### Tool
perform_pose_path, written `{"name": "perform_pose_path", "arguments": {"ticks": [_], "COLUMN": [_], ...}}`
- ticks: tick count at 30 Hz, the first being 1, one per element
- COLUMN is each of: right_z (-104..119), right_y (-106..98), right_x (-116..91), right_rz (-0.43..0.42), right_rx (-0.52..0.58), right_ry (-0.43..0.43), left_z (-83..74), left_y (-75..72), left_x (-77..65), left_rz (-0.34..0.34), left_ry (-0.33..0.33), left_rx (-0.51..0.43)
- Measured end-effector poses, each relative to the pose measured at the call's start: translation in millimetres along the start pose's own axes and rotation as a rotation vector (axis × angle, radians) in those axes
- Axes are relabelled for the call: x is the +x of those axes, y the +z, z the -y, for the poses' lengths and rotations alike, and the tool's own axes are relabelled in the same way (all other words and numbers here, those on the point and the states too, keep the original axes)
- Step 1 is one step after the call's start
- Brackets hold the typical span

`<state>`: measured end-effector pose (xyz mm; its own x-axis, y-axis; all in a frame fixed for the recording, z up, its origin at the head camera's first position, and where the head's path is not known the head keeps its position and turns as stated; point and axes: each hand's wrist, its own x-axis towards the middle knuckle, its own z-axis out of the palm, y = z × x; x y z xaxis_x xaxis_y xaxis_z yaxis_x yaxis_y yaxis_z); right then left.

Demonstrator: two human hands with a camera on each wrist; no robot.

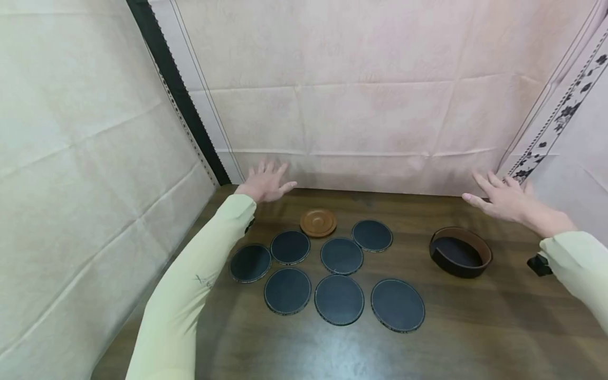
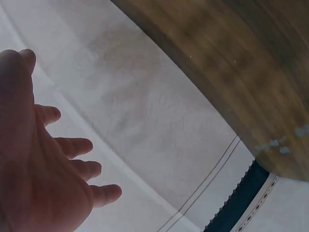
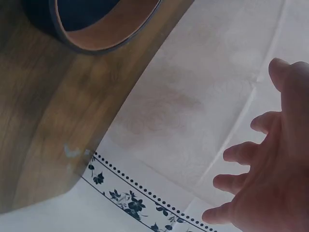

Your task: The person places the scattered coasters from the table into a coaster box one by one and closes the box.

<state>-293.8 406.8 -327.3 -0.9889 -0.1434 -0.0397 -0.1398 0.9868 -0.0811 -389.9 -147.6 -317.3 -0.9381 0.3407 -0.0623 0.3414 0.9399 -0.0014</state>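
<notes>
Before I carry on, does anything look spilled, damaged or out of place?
Nothing looks spilled. The brown, round, wood-like disc stands out beside seven dark, round, flat coasters, and a dark scribble-like mark shows on the pale yellow fabric left sleeve.

Seven flat, round, black coasters with stitched rims (image 1: 339, 300) lie left and centre; a brown ridged disc (image 1: 317, 222) lies along their far side; a round, black, brown-lined holder (image 1: 463, 233) sits upright, right.
</notes>
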Motion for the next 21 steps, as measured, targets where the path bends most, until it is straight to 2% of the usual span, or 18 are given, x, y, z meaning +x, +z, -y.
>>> {"name": "perform_pose_path", "arguments": {"ticks": [8, 15, 18, 21], "right_z": [2, 4, 2, 0], "right_y": [11, 20, 25, 34], "right_x": [0, -6, -13, -22], "right_rz": [-0.050, -0.105, -0.105, -0.090], "right_rx": [0.089, 0.222, 0.299, 0.331], "right_ry": [-0.027, -0.113, -0.107, -0.059], "left_z": [-16.4, -32.7, -39.0, -46.1], "left_y": [8.7, 13.7, 18.7, 24.5], "left_x": [-0.2, 2.8, 4.5, 5.5], "left_rz": [-0.012, -0.008, -0.004, -0.011], "left_ry": [0.024, 0.051, 0.068, 0.091], "left_rx": [-0.029, -0.055, -0.056, -0.073]}}
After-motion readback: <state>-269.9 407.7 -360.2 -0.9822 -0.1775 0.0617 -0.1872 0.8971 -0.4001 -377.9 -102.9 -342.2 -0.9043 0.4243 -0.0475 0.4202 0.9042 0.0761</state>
